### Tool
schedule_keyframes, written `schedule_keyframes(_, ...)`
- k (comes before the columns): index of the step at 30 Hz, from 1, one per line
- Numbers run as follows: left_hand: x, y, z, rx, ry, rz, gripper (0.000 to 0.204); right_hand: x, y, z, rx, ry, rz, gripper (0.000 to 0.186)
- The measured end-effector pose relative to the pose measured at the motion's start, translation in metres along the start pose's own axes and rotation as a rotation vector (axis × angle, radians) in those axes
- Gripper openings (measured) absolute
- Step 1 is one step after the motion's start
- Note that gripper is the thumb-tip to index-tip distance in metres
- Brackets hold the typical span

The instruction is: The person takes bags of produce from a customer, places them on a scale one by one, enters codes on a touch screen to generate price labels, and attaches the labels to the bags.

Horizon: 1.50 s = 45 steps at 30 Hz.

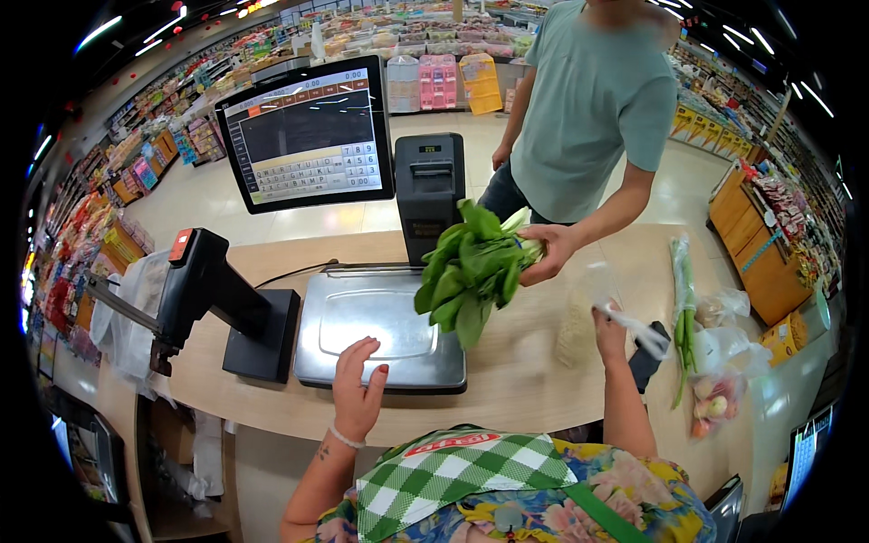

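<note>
My left hand [358, 391], with a beaded bracelet at its wrist, is open at the near edge of a flat metal weighing scale [376, 303]. Its fingers are spread over the plate, and I cannot tell whether they touch it. To the right, my right hand [611, 340] is closed on a thin clear plastic bag [574, 328] with something pale yellow in it, smeared by motion. Across the counter a person's hand [550, 252] holds a bunch of leafy greens [471, 271] above the right side of the scale.
Behind the scale stand a touchscreen [308, 136] and a black printer-like box [429, 185]. A black stand-mounted device [213, 290] is at left. Bagged long green stalks [682, 326] and a bag of round produce [717, 398] lie at right on the wooden counter [516, 380].
</note>
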<state>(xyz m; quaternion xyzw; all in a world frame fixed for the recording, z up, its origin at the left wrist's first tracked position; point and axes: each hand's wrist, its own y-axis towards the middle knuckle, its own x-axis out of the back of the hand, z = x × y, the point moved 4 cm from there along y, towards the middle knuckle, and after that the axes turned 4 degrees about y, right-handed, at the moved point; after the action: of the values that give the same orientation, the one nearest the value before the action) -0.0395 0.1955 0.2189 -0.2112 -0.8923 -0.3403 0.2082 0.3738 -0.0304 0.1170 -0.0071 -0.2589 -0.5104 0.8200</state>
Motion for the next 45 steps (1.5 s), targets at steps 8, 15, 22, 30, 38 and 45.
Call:
schedule_keyframes(8,0.029,0.023,-0.018,-0.076,0.165,-0.185,0.034,-0.041,-0.076,0.002,0.275,-0.289,-0.046,0.033)
schedule_keyframes(15,0.01,0.061,-0.035,-0.28,0.243,-0.065,0.039,-0.09,-0.123,-0.022,0.044,0.02,0.291,0.028)
schedule_keyframes(22,-0.055,0.091,0.016,-0.384,0.371,0.349,0.065,-0.121,-0.155,-0.078,-0.273,0.273,0.404,0.022)
schedule_keyframes(30,-0.098,0.105,0.082,-0.44,0.693,0.643,0.089,-0.121,-0.155,-0.076,-0.132,0.06,0.291,0.017)
schedule_keyframes(38,-0.093,0.091,0.062,-0.434,0.818,0.565,0.077,-0.119,-0.155,-0.066,-0.174,0.057,0.278,0.015)
schedule_keyframes(45,-0.063,0.096,0.069,-0.132,0.857,0.571,0.07,-0.12,-0.158,-0.084,-0.211,0.084,0.257,0.016)
